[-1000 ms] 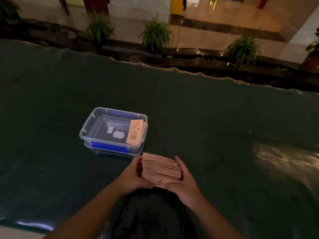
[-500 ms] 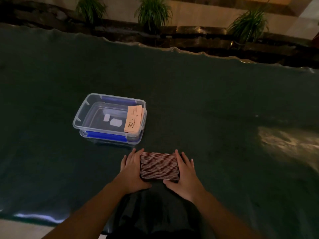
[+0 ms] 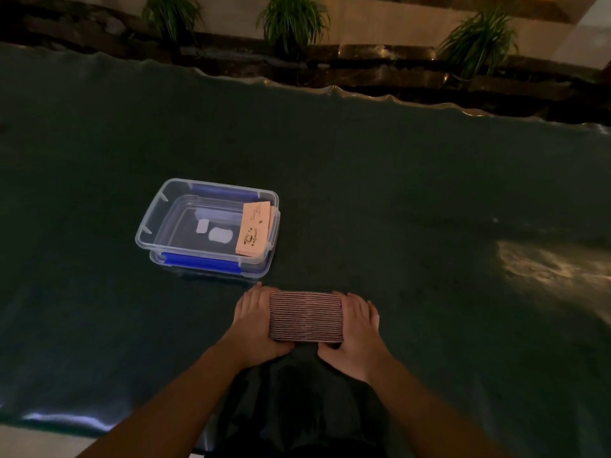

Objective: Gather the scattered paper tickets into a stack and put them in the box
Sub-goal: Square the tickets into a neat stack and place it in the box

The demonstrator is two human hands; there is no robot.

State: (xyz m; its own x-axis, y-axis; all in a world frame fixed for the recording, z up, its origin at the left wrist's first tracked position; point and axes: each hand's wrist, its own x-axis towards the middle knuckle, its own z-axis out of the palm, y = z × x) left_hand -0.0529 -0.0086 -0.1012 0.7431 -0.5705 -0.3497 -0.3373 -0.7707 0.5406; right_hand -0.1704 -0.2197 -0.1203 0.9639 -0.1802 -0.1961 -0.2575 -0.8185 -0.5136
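Observation:
A thick stack of paper tickets (image 3: 305, 317) stands on edge on the dark green table, its long edges facing up. My left hand (image 3: 254, 320) presses flat against the stack's left end and my right hand (image 3: 355, 328) against its right end, so both clasp it between them. Just beyond, to the left, sits a clear plastic box (image 3: 155, 223) with blue clips, lid off. A few pink tickets (image 3: 254, 229) lean inside against the box's right wall.
The dark green table cover (image 3: 396, 193) stretches wide on all sides, with a bright glare patch (image 3: 549, 269) at the right. Its wavy far edge borders a stone ledge with potted plants (image 3: 294, 18). The table's near edge runs just below my forearms.
The stack was held fanned and tilted above the table; now it is squared up and resting on edge on the table, with both hands flat against its ends. The camera tilted downward.

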